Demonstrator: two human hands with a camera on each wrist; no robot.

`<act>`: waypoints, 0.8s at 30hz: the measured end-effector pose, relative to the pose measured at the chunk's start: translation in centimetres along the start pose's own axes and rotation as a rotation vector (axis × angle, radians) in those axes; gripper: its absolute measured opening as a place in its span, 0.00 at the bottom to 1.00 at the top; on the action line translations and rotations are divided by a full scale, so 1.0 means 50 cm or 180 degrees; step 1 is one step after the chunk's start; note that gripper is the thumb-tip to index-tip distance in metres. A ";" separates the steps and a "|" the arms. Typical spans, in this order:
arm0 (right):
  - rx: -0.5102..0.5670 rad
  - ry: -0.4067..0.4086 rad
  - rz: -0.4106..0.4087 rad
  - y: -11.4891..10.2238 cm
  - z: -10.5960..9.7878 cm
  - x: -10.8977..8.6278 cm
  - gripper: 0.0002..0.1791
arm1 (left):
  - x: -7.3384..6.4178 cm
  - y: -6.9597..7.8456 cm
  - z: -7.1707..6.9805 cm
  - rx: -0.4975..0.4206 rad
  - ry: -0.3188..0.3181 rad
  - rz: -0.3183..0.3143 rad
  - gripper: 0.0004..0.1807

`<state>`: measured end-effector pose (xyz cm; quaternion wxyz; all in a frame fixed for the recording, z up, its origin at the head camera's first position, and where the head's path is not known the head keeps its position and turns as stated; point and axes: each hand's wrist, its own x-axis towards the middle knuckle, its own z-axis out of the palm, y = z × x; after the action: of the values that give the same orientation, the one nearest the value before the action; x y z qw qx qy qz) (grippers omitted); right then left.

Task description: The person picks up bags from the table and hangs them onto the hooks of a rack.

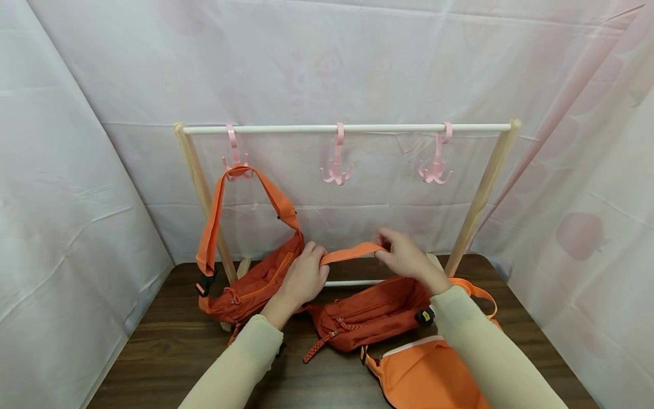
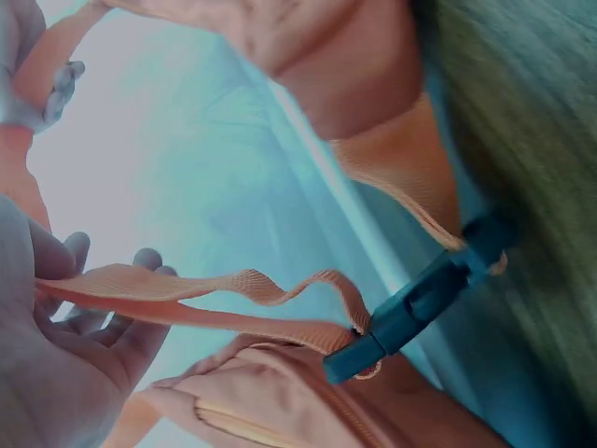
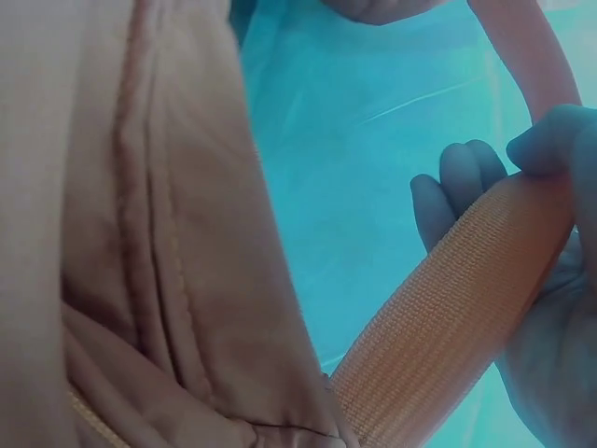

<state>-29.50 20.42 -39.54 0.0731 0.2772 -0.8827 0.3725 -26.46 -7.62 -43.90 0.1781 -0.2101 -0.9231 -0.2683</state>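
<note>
My left hand (image 1: 305, 274) and right hand (image 1: 407, 257) hold an orange webbing strap (image 1: 352, 253) stretched between them, above a rust-red waist bag (image 1: 370, 314). The bag rests on the table with its zipper pulls facing me. In the left wrist view, the strap runs through the left fingers to a dark buckle (image 2: 410, 313), which is fastened. The right thumb presses the wide webbing (image 3: 457, 308) against the fingers in the right wrist view. Close beside my left hand, a second rust-red waist bag (image 1: 255, 289) has its strap looped over a pink hook (image 1: 238, 168).
A white rail (image 1: 286, 129) on wooden posts spans the back, with two more pink hooks, one in the middle (image 1: 336, 165) and one at right (image 1: 436, 165). A bright orange bag (image 1: 424, 375) lies at the front right, partly under my right sleeve. Pale curtains surround the dark table (image 1: 153, 352).
</note>
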 end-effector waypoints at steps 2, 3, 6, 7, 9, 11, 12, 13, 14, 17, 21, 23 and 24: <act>0.0085 0.0072 -0.0050 -0.008 -0.004 0.002 0.12 | 0.001 0.006 -0.011 -0.0113 -0.0005 -0.0023 0.05; 0.0116 0.0106 -0.0077 -0.010 -0.006 0.003 0.13 | 0.001 0.008 -0.016 -0.0189 -0.0018 -0.0044 0.05; 0.0244 0.0180 -0.0150 -0.023 -0.014 0.005 0.14 | 0.003 0.013 -0.035 -0.0438 -0.0067 -0.0090 0.05; 0.0271 0.0194 -0.0164 -0.027 -0.017 0.005 0.14 | 0.003 0.013 -0.041 -0.0513 -0.0070 -0.0089 0.05; 0.0317 0.0216 -0.0160 -0.037 -0.025 0.005 0.14 | 0.004 0.014 -0.053 -0.0621 -0.0056 -0.0108 0.06; 0.0381 0.0240 -0.0159 -0.049 -0.033 0.004 0.14 | 0.003 0.015 -0.064 -0.0683 -0.0018 -0.0113 0.07; 0.0416 0.0255 -0.0158 -0.054 -0.036 0.004 0.14 | 0.003 0.016 -0.070 -0.0727 -0.0003 -0.0119 0.07; 0.0439 0.0267 -0.0148 -0.058 -0.039 0.004 0.13 | 0.003 0.017 -0.075 -0.0768 0.0010 -0.0133 0.08; 0.0469 0.0278 -0.0135 -0.062 -0.042 0.004 0.13 | 0.002 0.018 -0.081 -0.0796 0.0027 -0.0153 0.09; 0.0540 0.0306 -0.0139 -0.070 -0.048 0.007 0.13 | 0.001 0.021 -0.095 -0.0884 0.0089 -0.0170 0.11; 0.0524 0.0330 -0.0191 -0.079 -0.054 0.011 0.12 | 0.001 0.023 -0.112 -0.0947 0.0203 -0.0122 0.12; 0.0485 0.0347 -0.0239 -0.082 -0.056 0.012 0.13 | 0.000 0.024 -0.119 -0.0988 0.0236 -0.0103 0.12; 0.0452 0.0360 -0.0271 -0.084 -0.057 0.013 0.13 | -0.001 0.025 -0.123 -0.1019 0.0239 -0.0095 0.12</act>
<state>-27.99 19.73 -34.71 0.1187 0.2975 -0.8359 0.4457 -24.49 -10.19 -38.51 0.1728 -0.2119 -0.8643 -0.4223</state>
